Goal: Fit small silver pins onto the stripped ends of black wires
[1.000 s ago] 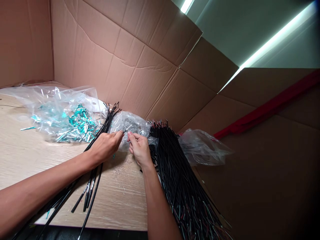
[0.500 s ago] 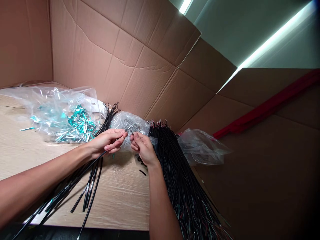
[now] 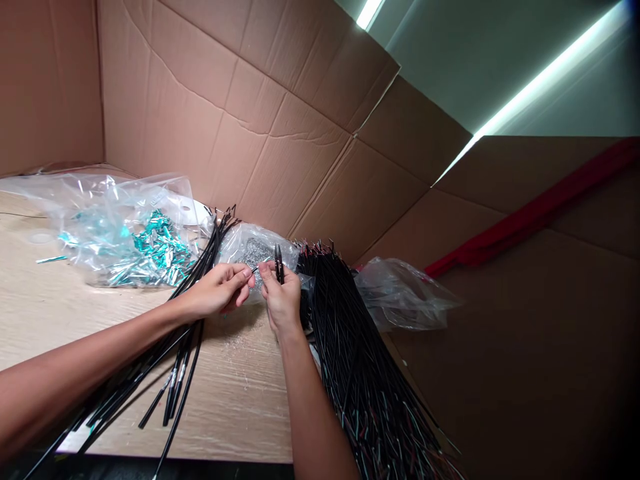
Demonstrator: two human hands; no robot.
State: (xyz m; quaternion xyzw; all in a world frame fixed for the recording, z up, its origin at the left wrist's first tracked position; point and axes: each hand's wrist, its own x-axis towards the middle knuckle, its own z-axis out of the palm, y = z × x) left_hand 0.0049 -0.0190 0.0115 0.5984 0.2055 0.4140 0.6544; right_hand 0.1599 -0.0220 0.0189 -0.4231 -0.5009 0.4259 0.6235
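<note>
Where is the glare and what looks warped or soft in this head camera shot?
Head view: ceiling light strip blows out white; clear bag of teal pieces carries bright glints; cardboard wall edges bow from wide-angle distortion; right side falls into shadow; left hand and right hand stay sharp.

Your left hand (image 3: 216, 291) sits palm down, its thumb and forefinger pinched together and pointing right. Your right hand (image 3: 281, 299) is just beside it, fingertips almost touching, back of the hand toward you, fingers curled shut. Both forearms run in from the lower edge, the left low and nearly flat, the right steeper.
</note>
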